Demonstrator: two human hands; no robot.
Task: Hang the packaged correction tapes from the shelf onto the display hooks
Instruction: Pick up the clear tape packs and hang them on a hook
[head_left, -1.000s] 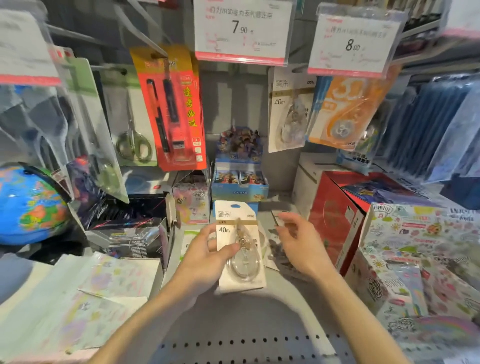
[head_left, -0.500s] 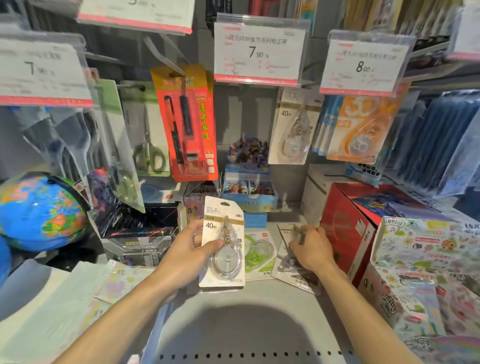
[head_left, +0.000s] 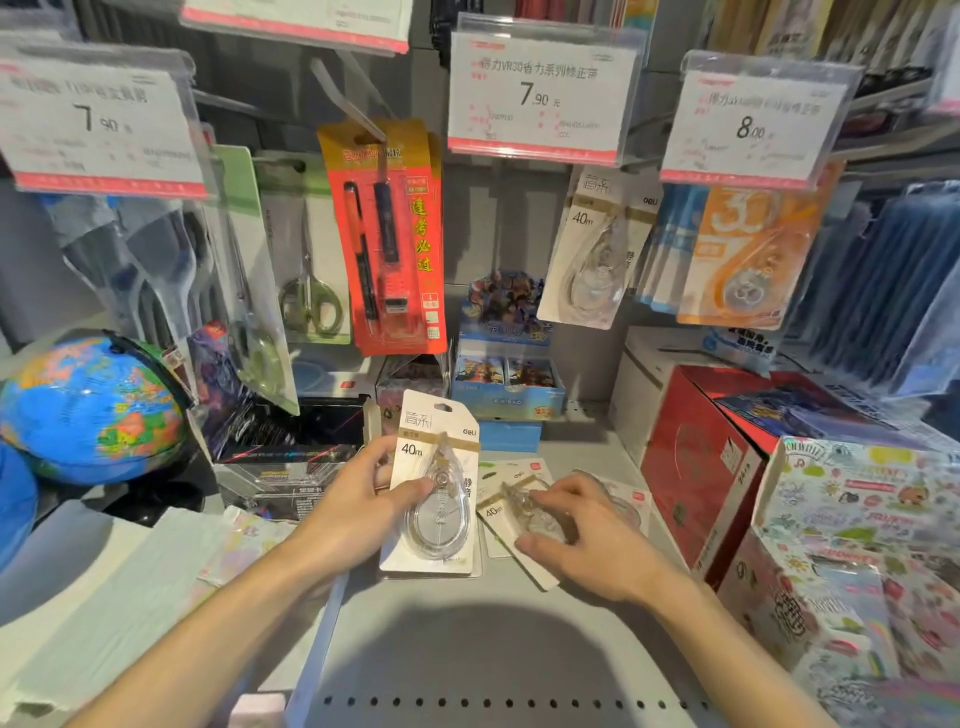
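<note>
While left hand (head_left: 358, 512) grips white 40m tape pack (head_left: 434, 488), right hand (head_left: 587, 535) grasps second pack (head_left: 501, 512).

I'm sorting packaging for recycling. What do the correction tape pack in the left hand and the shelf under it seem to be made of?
The correction tape pack in the left hand looks like a matte white card backing, printed and holding flat, with a clear glossy plastic blister that shows the dispenser inside. The shelf looks like grey painted metal, going by its smooth face and row of punched holes.
</note>
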